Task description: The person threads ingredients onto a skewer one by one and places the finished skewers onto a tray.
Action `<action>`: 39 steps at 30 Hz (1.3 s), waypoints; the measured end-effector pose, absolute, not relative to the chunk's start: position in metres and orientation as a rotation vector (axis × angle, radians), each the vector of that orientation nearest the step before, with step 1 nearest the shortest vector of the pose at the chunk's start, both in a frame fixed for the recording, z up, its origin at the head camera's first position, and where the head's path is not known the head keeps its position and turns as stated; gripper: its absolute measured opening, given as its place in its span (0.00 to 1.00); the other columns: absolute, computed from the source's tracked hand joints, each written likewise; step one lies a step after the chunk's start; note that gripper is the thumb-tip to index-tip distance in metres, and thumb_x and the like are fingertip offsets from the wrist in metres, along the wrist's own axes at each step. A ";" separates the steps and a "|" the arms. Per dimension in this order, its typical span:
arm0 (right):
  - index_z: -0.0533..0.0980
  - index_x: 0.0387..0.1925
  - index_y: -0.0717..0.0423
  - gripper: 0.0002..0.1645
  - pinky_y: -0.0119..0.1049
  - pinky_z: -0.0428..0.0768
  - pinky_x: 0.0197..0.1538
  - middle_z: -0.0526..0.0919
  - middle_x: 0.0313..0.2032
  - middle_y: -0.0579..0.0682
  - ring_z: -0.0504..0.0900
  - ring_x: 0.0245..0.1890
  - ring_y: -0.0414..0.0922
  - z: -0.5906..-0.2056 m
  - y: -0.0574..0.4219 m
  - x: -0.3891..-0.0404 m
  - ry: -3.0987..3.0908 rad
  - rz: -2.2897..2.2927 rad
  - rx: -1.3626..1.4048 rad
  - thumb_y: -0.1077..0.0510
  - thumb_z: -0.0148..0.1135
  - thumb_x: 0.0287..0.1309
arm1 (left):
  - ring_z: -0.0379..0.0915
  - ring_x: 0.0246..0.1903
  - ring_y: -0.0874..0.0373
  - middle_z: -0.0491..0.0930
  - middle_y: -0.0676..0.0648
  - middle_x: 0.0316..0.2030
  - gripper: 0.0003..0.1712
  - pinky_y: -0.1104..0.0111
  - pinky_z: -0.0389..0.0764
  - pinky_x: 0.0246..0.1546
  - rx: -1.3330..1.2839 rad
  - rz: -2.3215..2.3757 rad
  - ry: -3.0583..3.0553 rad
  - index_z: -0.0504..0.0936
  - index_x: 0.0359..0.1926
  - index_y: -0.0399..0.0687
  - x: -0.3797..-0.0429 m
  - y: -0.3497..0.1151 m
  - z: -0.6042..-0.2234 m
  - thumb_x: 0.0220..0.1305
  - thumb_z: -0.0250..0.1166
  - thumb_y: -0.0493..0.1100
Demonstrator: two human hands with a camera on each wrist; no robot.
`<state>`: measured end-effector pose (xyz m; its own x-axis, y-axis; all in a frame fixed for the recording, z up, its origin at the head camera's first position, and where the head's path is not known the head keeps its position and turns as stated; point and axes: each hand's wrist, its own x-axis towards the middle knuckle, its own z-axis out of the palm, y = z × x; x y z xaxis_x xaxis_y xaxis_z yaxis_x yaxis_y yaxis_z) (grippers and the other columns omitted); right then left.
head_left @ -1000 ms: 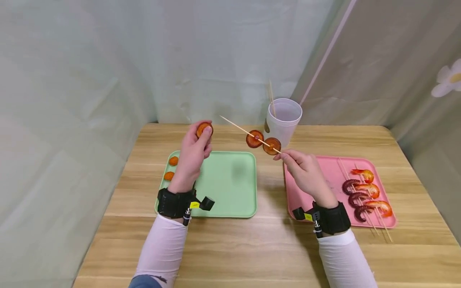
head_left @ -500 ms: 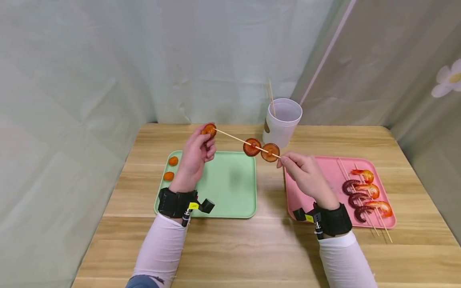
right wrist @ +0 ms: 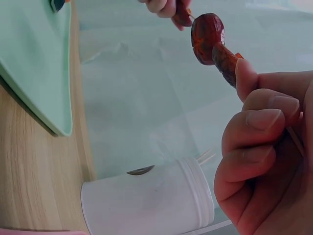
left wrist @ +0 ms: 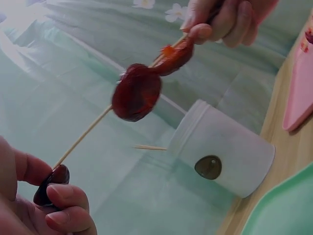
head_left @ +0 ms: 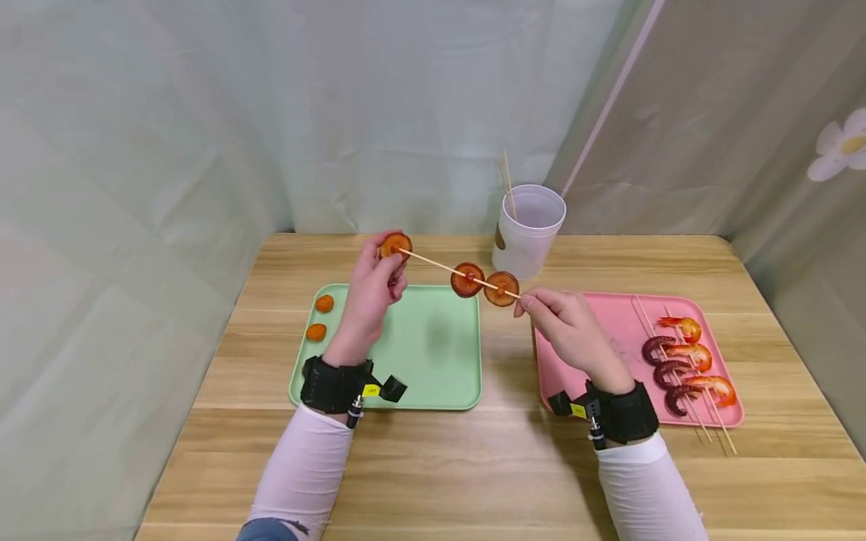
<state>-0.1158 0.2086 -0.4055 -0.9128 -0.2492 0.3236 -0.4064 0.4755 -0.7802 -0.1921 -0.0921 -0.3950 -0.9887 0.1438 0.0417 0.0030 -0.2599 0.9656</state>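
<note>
My left hand (head_left: 367, 294) pinches a round brown mushroom (head_left: 399, 242) between thumb and fingers, above the far edge of the green tray. A thin wooden skewer (head_left: 433, 261) slopes between the hands, and its left end meets this mushroom's orange underside. How deep it goes in is hidden. Two more mushrooms, one in the middle (head_left: 467, 279) and one farther right (head_left: 501, 289), are threaded on the skewer side by side. Beside them, my right hand (head_left: 571, 327) grips the skewer's other end; the right wrist view shows its fingers curled round the stick.
The green tray (head_left: 440, 361) carries small orange pieces (head_left: 325, 303) along its left side. On the pink tray (head_left: 568, 376) lie a shrimp skewer (head_left: 697, 359) and a skewer of dark tentacles (head_left: 670, 372). A white cup (head_left: 524, 248) holding sticks stands at the back, before a curtain.
My left hand has shifted slightly right and turned its mushroom against the skewer's tip, which stood apart before. The right hand has moved a little left, bringing the skewer along.
</note>
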 end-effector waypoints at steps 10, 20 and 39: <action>0.84 0.38 0.53 0.14 0.36 0.65 0.25 0.66 0.17 0.38 0.65 0.17 0.39 -0.409 0.202 -0.118 -2.540 1.437 0.621 0.64 0.55 0.81 | 0.60 0.24 0.58 0.69 0.47 0.37 0.23 0.73 0.63 0.25 0.423 2.299 1.901 0.64 0.73 0.38 -0.178 -0.070 -0.397 0.83 0.52 0.35; 0.85 0.42 0.55 0.14 0.36 0.65 0.26 0.65 0.18 0.38 0.65 0.18 0.40 -0.410 0.199 -0.118 -2.550 1.426 0.600 0.63 0.54 0.81 | 0.61 0.25 0.59 0.68 0.46 0.34 0.23 0.73 0.64 0.25 0.444 2.261 1.873 0.66 0.74 0.40 -0.175 -0.065 -0.401 0.84 0.52 0.36; 0.86 0.46 0.56 0.15 0.36 0.67 0.27 0.68 0.18 0.42 0.68 0.18 0.42 -0.411 0.202 -0.109 -2.564 1.425 0.431 0.60 0.52 0.83 | 0.64 0.22 0.59 0.70 0.46 0.34 0.28 0.72 0.64 0.23 0.457 2.176 1.842 0.60 0.79 0.48 -0.177 -0.066 -0.402 0.84 0.53 0.40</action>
